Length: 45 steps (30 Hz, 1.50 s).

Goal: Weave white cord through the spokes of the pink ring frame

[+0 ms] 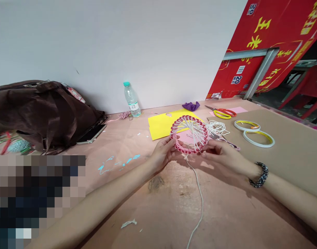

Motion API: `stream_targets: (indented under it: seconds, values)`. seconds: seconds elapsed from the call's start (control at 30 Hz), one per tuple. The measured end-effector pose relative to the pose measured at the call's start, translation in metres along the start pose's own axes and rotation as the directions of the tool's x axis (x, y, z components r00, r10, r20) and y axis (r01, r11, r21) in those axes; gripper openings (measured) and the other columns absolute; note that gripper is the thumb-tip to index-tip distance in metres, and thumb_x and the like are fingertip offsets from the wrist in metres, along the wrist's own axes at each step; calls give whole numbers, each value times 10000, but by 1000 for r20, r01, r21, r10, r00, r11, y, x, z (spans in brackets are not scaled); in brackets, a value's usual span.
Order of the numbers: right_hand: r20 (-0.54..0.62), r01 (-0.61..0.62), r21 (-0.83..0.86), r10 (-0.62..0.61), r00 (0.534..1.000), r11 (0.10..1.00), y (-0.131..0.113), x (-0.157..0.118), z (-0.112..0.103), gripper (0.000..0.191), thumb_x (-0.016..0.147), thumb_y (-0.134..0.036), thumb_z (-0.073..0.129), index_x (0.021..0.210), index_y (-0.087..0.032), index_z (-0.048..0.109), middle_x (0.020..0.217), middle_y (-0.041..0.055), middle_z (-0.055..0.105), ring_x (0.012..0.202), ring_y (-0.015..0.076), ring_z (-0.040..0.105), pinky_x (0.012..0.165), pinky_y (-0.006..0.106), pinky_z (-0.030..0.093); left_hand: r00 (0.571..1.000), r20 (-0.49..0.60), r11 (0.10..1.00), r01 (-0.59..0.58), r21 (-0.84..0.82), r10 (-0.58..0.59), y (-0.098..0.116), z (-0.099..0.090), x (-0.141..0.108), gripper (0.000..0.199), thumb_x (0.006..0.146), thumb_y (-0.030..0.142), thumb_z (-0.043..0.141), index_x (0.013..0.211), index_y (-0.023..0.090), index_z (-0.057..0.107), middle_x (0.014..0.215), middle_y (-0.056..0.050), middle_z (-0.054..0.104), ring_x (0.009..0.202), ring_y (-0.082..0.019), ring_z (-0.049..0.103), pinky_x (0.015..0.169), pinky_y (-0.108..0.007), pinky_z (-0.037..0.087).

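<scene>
A round notched pink ring [179,142] strung with spokes of smooth white cord [197,193] sits between both hands. The left hand [162,154] and right hand [223,155] grip it at eight and four o'clock, fingers clamped on its rim.

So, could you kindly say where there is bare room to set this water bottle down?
The brown board right of the tape rolls is free, as is the pink tabletop between the phone and yellow paper. It is crowded around the ring loom in the left hand and right hand, by scissors and white cord.
</scene>
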State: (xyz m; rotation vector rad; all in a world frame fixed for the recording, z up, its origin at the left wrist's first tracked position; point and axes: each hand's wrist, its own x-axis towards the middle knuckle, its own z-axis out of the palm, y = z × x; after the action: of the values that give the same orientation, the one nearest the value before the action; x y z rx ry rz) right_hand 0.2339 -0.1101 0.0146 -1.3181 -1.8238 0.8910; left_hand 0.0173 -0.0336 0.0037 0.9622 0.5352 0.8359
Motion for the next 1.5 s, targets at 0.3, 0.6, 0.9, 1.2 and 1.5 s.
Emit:
stream_targets:
  seconds: [0.3, 0.6, 0.9, 1.2, 1.5]
  values:
    - [-14, 42, -115, -44, 999, 992, 0, -3, 2, 238, 875, -416, 553, 809, -201, 628, 798, 12, 627, 735, 150, 547, 635, 264, 411, 999, 34, 1000, 19, 14, -20, 0, 2, -3, 322, 779, 335, 666, 992, 103, 602, 913, -135, 690, 800, -208, 670, 760, -357, 534]
    - [-101, 153, -172, -172, 980, 973, -14, -12, 6, 294, 928, -418, 470, 770, -210, 603, 773, 22, 614, 703, 153, 523, 623, 264, 401, 985, 75, 974, 165, -156, -155, -11, 11, -11, 275, 876, 273, 534, 1092, 122, 610, 1065, -129, 664, 1043, -207, 607, 887, -304, 499]
    - [-186, 66, -1, -65, 980, 998, -18, -13, 15, 368, 908, -479, 484, 666, -202, 470, 630, -10, 450, 574, 124, 400, 508, 246, 319, 987, 79, 963, 153, -221, -139, -18, 6, -9, 251, 879, 262, 528, 1078, 128, 601, 1103, -129, 650, 1060, -207, 601, 888, -304, 501]
    - [-236, 50, -17, -52, 970, 999, -19, -15, 14, 340, 886, -501, 502, 721, -215, 585, 679, 23, 547, 596, 145, 443, 519, 263, 361, 980, 102, 949, 193, -250, -173, -16, 9, -9, 310, 889, 229, 519, 1171, 108, 564, 1131, -140, 644, 1083, -181, 598, 898, -243, 503]
    - [-247, 60, -87, -80, 966, 994, -18, -15, 12, 322, 892, -465, 515, 718, -211, 607, 652, 12, 542, 564, 131, 424, 505, 257, 340, 979, 93, 945, 200, -259, -182, -17, 7, -8, 291, 897, 240, 503, 1142, 101, 578, 1141, -146, 634, 1077, -193, 601, 920, -276, 499]
